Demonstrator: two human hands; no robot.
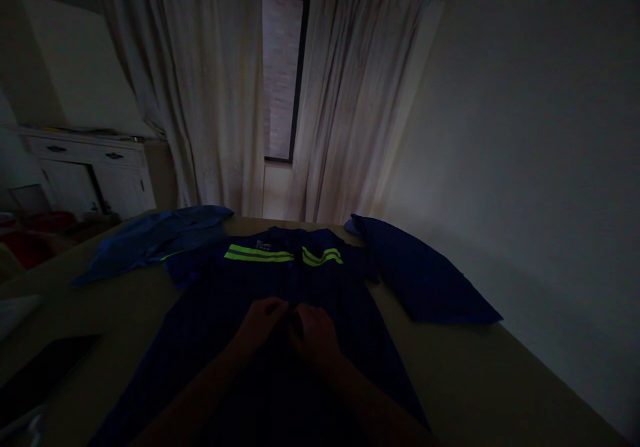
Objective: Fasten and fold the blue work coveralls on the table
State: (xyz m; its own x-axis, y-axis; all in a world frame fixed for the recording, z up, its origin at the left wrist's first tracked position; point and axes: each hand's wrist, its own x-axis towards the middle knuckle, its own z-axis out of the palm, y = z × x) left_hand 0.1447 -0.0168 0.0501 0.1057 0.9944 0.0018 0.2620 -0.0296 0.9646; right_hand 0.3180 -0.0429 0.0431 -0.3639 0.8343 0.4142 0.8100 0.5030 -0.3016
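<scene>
A dark blue work shirt (200,340) with short sleeves and yellow-green reflective bands lies spread out in front of me, collar at the far end. Over the middle of its front, my left hand (266,317) is closed in a pinch at the front opening. Close beside it on the right, my right hand (315,330) also has its fingers curled and pressed together on the cloth there. The fingertips of both hands nearly meet. Dim light hides any small fastener between them, but the shirt's front edge appears to be in both grips.
A lighter blue garment (165,230) lies crumpled at the far left, and a dark blue folded cloth (430,277) at the right by the wall. A flat black object (47,370) rests at the near left. Behind stand curtains (225,87) and a white cabinet (100,173).
</scene>
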